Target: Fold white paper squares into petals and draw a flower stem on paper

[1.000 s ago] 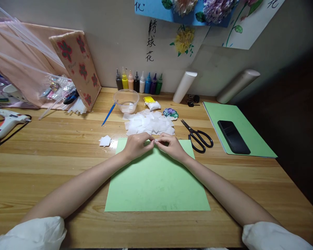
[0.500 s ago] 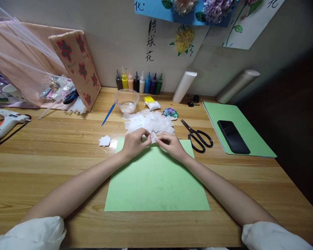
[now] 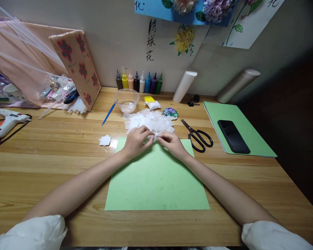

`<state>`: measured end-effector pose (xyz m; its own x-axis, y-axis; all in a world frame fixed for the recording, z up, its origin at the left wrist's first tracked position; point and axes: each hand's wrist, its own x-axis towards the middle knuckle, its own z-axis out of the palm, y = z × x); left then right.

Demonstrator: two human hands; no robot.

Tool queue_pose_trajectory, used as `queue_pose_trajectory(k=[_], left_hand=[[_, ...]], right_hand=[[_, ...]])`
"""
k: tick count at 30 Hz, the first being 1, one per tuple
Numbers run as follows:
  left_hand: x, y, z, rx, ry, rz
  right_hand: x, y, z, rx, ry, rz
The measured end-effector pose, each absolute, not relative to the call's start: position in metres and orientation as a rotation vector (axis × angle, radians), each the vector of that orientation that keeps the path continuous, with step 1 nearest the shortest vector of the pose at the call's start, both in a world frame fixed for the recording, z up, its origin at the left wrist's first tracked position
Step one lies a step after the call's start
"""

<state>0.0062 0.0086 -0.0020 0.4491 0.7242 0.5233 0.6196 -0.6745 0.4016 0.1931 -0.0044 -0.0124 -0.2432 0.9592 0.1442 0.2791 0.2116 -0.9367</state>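
Wooden tabletop (image 3: 54, 184) set against a grey wall (image 3: 104, 45), head view; paper flowers (image 3: 184, 39) mounted above, row of small bottles (image 3: 142, 85) at the wall's foot. Green sheet (image 3: 156, 180) lies flat before the person, apparently as a clean mat. Left hand (image 3: 137, 141) and right hand (image 3: 172, 144) are close together over its far edge, thumbs and fingers pinched from either side on one small white piece (image 3: 155, 138). Fingertip hold probably chosen because the piece is light and would crush under a fuller grip. Pile of white pieces (image 3: 148, 119) sits just beyond the hands, likely for short reach; black-handled scissors (image 3: 198, 137) rest to its right, clear bowl (image 3: 121, 104) and blue stick (image 3: 109, 113) towards the back left. Phone (image 3: 233, 136) lies on green card (image 3: 258, 147) at right, seemingly out of the way.

Held piece: white, thin, looks crumpled and tissue-like; mostly covered by the fingers, so outline and folds cannot be told. Pieces in the pile: pale, slightly translucent, overlapping, edges irregular
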Motion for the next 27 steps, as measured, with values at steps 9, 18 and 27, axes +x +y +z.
queue_pose_trajectory(k=[9,18,27], left_hand=[[0.0068,0.0094,-0.0044,2.617,1.113,1.045],[0.0070,0.0100,-0.0062,2.614,1.109,1.039],[0.0070,0.0099,-0.0056,2.594,1.115,1.000]], right_hand=[[0.1940,-0.0047,-0.0109,-1.153,-1.715,1.080],[0.1941,-0.0047,-0.0108,-1.148,-1.713,1.085],[0.1931,-0.0050,-0.0111,-1.160,-1.721,1.075]])
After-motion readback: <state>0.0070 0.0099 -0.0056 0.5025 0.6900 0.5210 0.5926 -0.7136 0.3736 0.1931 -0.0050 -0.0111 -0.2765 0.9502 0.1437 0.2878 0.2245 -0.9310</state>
